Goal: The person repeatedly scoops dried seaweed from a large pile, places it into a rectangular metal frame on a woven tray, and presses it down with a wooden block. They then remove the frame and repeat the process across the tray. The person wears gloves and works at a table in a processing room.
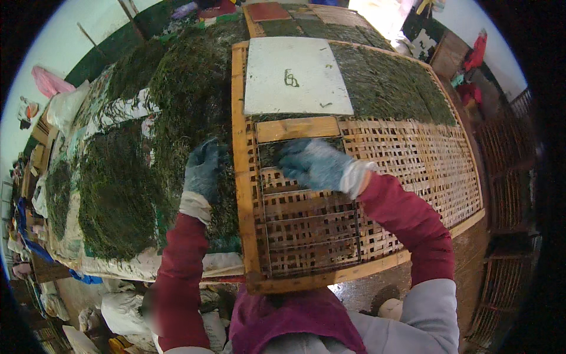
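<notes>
My left hand (205,166), in a blue-grey coated glove with a pale cuff, is at the right side of a heap of dark green leafy strands (190,88). Its fingers are curled, and whether they hold any strands is hidden. My right hand (314,161), gloved alike and blurred, is over a thin wire grid (305,217) on a woven bamboo screen (407,155). Dark strands (269,152) lie in the grid's far row by its fingertips; its grasp cannot be made out. Just beyond is a flat wooden strip (298,128).
A white board (296,75) bearing a mark lies on the screen, beside a layer of green strands (393,84). The screen's wooden frame (245,177) borders the heap. More strands (119,190) cover the table at left. Slatted racks (504,186) stand at right, white sacks (124,309) below.
</notes>
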A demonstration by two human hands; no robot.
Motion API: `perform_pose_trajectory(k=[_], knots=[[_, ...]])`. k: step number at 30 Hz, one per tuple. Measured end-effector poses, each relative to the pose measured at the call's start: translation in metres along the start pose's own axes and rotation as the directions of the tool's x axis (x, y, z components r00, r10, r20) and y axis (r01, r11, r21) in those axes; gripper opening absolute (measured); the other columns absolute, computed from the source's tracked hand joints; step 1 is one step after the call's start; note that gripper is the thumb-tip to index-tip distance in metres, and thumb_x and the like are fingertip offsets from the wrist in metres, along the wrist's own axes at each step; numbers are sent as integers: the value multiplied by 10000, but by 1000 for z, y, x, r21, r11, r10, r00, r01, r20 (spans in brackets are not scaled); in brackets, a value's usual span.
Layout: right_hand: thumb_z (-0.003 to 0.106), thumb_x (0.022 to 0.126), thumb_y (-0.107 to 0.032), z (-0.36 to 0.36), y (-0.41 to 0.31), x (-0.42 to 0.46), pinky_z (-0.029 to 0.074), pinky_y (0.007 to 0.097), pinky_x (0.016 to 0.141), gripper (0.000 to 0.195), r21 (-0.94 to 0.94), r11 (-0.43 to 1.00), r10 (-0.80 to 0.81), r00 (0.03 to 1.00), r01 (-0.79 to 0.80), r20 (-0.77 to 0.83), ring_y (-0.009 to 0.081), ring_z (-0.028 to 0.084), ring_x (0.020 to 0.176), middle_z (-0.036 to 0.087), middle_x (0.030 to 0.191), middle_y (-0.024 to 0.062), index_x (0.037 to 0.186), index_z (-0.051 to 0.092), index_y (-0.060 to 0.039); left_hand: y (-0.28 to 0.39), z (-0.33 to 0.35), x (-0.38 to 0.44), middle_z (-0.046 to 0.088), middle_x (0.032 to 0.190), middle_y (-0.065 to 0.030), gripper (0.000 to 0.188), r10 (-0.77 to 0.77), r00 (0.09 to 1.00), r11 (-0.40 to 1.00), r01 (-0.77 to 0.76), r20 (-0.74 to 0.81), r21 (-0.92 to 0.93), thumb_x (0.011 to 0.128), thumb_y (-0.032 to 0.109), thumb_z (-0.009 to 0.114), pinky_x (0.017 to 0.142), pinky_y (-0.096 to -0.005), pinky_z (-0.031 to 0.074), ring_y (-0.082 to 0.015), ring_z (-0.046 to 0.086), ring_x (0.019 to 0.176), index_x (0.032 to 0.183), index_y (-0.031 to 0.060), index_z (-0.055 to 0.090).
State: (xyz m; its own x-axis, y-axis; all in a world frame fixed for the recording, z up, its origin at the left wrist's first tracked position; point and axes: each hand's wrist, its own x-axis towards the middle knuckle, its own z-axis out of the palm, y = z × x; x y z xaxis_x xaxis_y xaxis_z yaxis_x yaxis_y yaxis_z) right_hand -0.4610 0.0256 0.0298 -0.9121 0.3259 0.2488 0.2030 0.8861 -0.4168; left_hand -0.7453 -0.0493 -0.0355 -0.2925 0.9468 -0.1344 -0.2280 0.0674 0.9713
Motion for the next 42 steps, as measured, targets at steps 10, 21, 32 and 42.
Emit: perform_pose_trajectory(k=[10,21,32,42], knots=[[597,991,-224,-57,4,-26,542,339,683,261,288,727,657,753,-623,-31,196,662,695,710,852,134,1122,686,-17,2,88,9,712,964,-191,405,226,969,462,-201,104,864,830,356,765,803,-441,546,-384,679,904,1100,65,687],[610,966,-343,-43,22,-27,528,437,719,341,62,775,616,773,-629,149,353,678,793,698,896,210,1054,699,-27,-12,87,9,694,1046,-206,614,319,933,297,-265,166,917,811,430,760,809,-491,546,-412,667,931,1264,46,606],[668,921,-279,-12,27,-26,530,416,797,305,-136,746,657,754,-652,-7,356,697,905,721,971,196,1081,697,-21,-58,-24,48,725,1091,-107,247,348,918,898,-269,-191,347,921,145,654,879,-326,534,-249,694,956,1137,27,681],[670,938,-225,-5,30,-28,526,391,825,249,-61,750,654,753,-658,-71,329,686,955,717,1005,192,1056,698,-7,-163,-297,34,627,1364,-77,377,-54,732,74,681,-679,729,899,313,655,980,-393,514,-252,617,1233,1254,192,694]])
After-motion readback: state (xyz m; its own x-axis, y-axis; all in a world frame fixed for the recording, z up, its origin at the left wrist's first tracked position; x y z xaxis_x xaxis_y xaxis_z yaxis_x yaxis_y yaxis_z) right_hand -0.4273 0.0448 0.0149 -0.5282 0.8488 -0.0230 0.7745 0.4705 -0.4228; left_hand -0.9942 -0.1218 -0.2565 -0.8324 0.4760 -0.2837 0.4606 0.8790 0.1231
